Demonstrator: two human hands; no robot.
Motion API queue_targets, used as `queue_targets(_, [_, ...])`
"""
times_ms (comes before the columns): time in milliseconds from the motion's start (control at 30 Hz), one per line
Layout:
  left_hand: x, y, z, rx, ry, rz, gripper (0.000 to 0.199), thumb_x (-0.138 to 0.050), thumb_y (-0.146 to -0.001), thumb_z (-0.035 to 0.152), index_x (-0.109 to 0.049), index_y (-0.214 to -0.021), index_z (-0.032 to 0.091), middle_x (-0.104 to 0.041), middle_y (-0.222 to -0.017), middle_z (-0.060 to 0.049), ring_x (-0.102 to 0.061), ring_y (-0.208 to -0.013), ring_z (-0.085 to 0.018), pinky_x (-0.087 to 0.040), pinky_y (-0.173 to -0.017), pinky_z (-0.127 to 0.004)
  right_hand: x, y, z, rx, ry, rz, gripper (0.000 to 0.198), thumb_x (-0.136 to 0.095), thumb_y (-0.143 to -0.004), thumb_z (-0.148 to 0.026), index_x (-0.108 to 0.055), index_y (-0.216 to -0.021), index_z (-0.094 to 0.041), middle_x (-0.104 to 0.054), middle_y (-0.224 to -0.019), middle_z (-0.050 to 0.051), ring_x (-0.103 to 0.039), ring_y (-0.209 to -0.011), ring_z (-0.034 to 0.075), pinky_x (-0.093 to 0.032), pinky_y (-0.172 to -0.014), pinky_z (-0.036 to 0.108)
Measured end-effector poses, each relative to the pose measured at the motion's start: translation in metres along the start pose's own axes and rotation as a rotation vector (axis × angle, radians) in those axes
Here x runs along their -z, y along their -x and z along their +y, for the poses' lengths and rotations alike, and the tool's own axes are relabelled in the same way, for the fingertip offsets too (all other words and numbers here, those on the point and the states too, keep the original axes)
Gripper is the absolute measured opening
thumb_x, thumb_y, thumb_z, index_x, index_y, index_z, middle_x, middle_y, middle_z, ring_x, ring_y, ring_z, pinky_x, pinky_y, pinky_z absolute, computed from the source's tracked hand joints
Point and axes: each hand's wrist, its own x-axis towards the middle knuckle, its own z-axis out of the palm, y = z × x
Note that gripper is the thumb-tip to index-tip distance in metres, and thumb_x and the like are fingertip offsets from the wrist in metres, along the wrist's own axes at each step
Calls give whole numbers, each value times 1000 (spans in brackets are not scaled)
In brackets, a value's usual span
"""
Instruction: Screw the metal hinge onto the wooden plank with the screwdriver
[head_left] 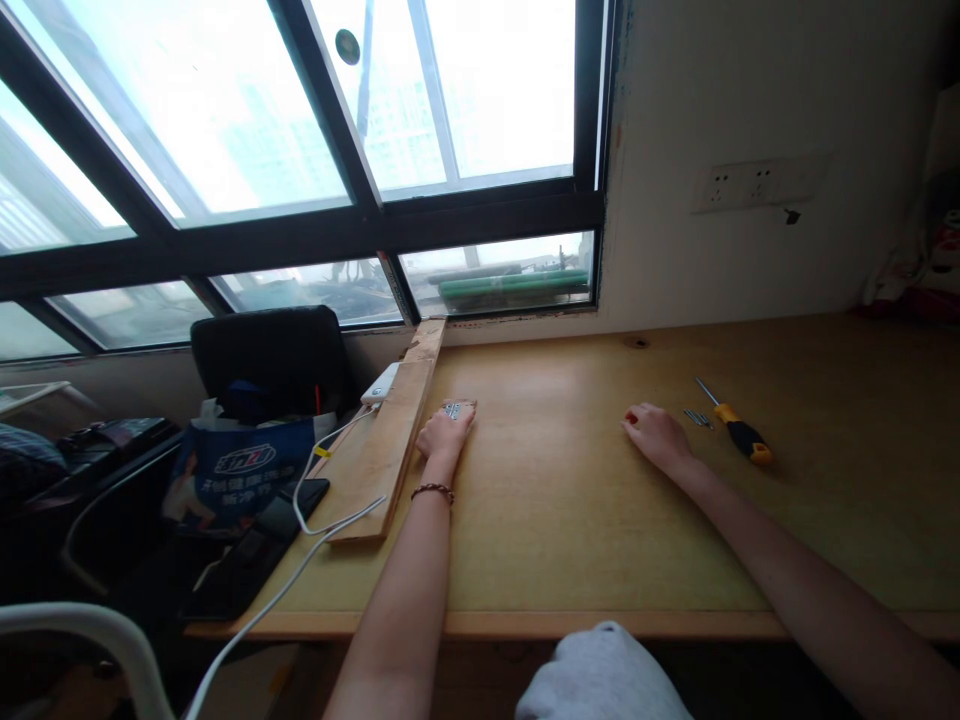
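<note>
My left hand (pixel 442 436) is closed around a small wooden piece on the table, close beside the long plank. A silvery metal plate (pixel 453 409) with holes, perhaps a hinge, lies on top of this piece just beyond my knuckles. Further right, my right hand (pixel 657 434) rests on the tabletop with curled fingers; whatever they hold, if anything, is hidden. Several small screws (pixel 698 418) lie just right of it. Past them is a screwdriver (pixel 741 434) with a yellow and black handle, its shaft pointing toward the wall.
A long wooden plank (pixel 397 440) runs along the table's left side, with a white power strip (pixel 381 386) and white cable (pixel 300 495) beside it. A black chair (pixel 270 350) holds a blue bag (pixel 244 470). Windows and a wall border the wooden table (pixel 555 520).
</note>
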Motion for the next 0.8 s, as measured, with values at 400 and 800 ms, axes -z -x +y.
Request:
queue_targets(400, [-2,-1,-3,2,3,34,62,-53,-60,62,-64,-95,12,-64,-96,-19,-59,-92,-34,-44,-70,-39,2,1,-2,8,-12,-8,19,-47,-81,-29,-62,-82,-18,-63,-89,6,-58,-80,16,-36,-60,23])
queue_targets(800, [2,36,30,-195,-11,26,66,-45,-65,68,-59,-100,13,-65,-93,-16,-60,-87,-29,-42,-64,-30,-6,1,-9,61,-320,-9,17,-50,-78,-24,-65,-78,-16,-66,-82,6,-61,-76,15,-43,-71,23])
